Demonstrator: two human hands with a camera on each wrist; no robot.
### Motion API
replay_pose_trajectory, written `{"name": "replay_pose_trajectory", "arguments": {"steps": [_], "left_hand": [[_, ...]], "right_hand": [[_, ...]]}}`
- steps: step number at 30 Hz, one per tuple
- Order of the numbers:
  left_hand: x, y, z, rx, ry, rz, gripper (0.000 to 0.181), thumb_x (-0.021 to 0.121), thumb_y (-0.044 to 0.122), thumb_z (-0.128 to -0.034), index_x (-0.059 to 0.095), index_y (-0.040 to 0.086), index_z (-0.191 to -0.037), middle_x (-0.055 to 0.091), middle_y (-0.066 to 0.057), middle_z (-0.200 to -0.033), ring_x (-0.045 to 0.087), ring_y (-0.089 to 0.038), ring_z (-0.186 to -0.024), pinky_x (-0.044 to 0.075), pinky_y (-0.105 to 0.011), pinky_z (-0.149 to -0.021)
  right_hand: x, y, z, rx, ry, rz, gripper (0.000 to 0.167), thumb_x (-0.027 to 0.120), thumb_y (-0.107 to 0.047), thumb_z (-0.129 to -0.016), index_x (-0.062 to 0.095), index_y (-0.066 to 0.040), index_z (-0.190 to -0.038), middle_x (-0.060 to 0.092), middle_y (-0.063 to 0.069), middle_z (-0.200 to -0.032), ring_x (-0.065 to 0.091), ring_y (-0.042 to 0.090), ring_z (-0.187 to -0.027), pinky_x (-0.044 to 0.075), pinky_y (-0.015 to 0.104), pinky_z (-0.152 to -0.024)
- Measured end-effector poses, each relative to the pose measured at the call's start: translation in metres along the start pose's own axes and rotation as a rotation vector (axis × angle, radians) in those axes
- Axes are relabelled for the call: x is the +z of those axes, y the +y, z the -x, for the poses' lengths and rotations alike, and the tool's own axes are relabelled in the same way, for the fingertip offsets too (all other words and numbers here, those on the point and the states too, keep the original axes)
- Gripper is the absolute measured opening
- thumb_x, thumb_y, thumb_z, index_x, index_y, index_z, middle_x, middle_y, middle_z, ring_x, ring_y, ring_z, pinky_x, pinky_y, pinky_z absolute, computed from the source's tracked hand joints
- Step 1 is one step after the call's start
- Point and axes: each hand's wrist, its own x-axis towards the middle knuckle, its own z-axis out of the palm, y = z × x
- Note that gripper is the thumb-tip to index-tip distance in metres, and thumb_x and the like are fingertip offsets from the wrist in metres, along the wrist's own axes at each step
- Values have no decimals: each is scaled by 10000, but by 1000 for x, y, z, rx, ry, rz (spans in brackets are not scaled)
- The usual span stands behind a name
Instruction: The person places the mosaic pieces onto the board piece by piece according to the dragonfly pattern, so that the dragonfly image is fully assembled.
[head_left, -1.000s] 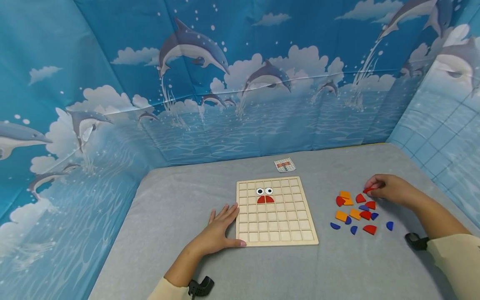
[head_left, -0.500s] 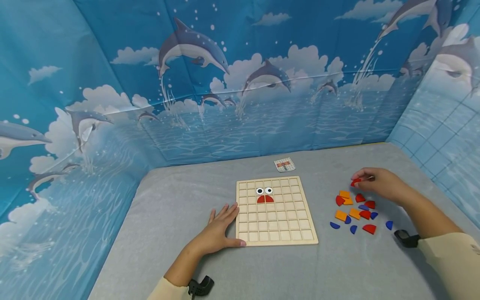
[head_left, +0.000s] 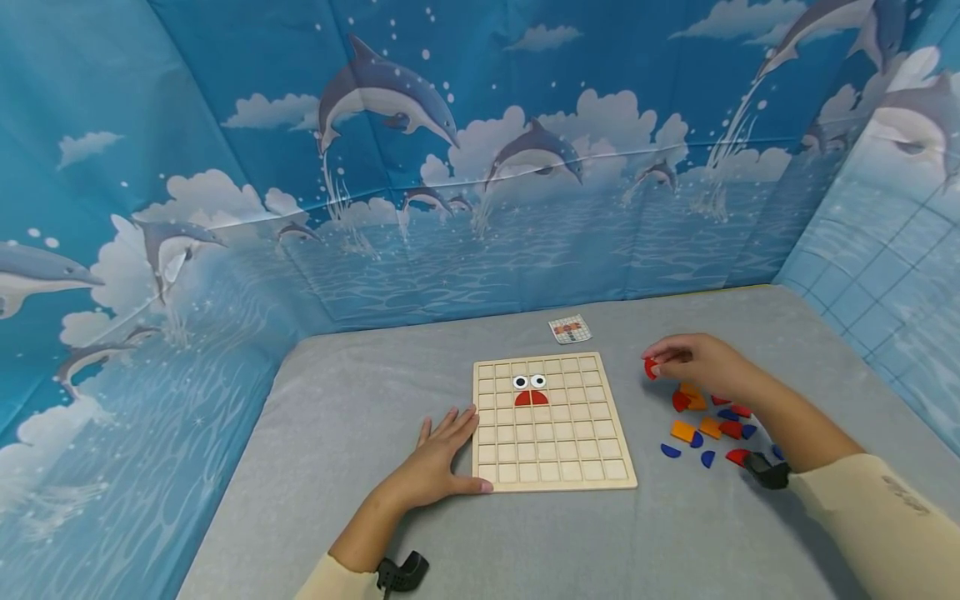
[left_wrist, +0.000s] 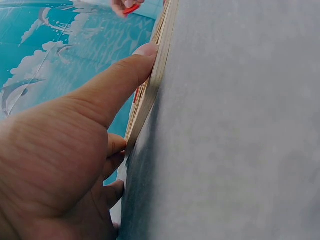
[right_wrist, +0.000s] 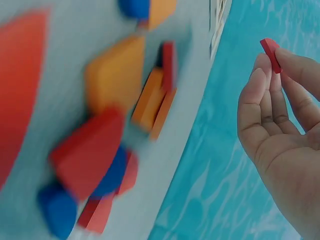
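My left hand [head_left: 431, 467] rests at the left edge of a wooden grid board [head_left: 570, 450], fingers spread and the thumb on the near left corner. In the left wrist view the thumb tip touches the board's side [left_wrist: 156, 75]. Two round eye pieces [head_left: 529, 382] sit in the board's upper cells, with two red quarter-circle pieces [head_left: 531, 398] just below them. Between thumb and fingers my right hand [head_left: 705, 367] pinches another red quarter-circle piece [head_left: 650, 367], held above the table right of the board. The right wrist view shows that red piece [right_wrist: 271, 54] at the fingertips.
A scatter of red, orange [head_left: 682, 431] and blue pieces [head_left: 671, 451] lies right of the board, partly hidden under my right forearm. A small printed card [head_left: 570, 329] lies behind the board. Dolphin-printed sheeting [head_left: 450, 275] rises beyond the grey table [head_left: 360, 375].
My right hand has moved left with the red quarter-circle piece, from the far side of the loose pieces toward the board. The left hand has stayed at the board's edge.
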Motion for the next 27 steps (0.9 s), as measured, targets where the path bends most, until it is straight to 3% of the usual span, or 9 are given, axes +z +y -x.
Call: {"name": "replay_pose_trajectory", "arguments": {"steps": [11, 21, 27], "left_hand": [[0, 0, 1, 4, 0, 6, 1086, 798, 595, -784, 248, 179, -1623, 162, 59, -1707, 43, -255, -1604, -63, -628, -1245], [-1, 1, 1, 13, 6, 6, 1079, 810, 567, -787, 256, 164, -1620, 171, 38, -1707, 58, -274, -1602, -64, -640, -1239], [-1, 1, 1, 14, 3, -1, 1075, 801, 580, -791, 255, 166, -1621, 167, 40, -1708, 58, -275, -1602, -58, -637, -1241]], "right_hand": [[35, -39, -17, -154, -106, -33, 253, 661, -74, -959, 683, -39, -1209, 701, 79, -1085, 633, 188, -914, 546, 282, -752], [69, -69, -32, -251, -192, -88, 246, 651, -23, -940, 688, -35, -1182, 678, 97, -1035, 592, 174, -820, 520, 274, -700], [88, -83, -42, -289, -228, -115, 216, 656, 12, -924, 704, -26, -1130, 680, 74, -981, 610, 172, -842, 530, 251, -728]]}}
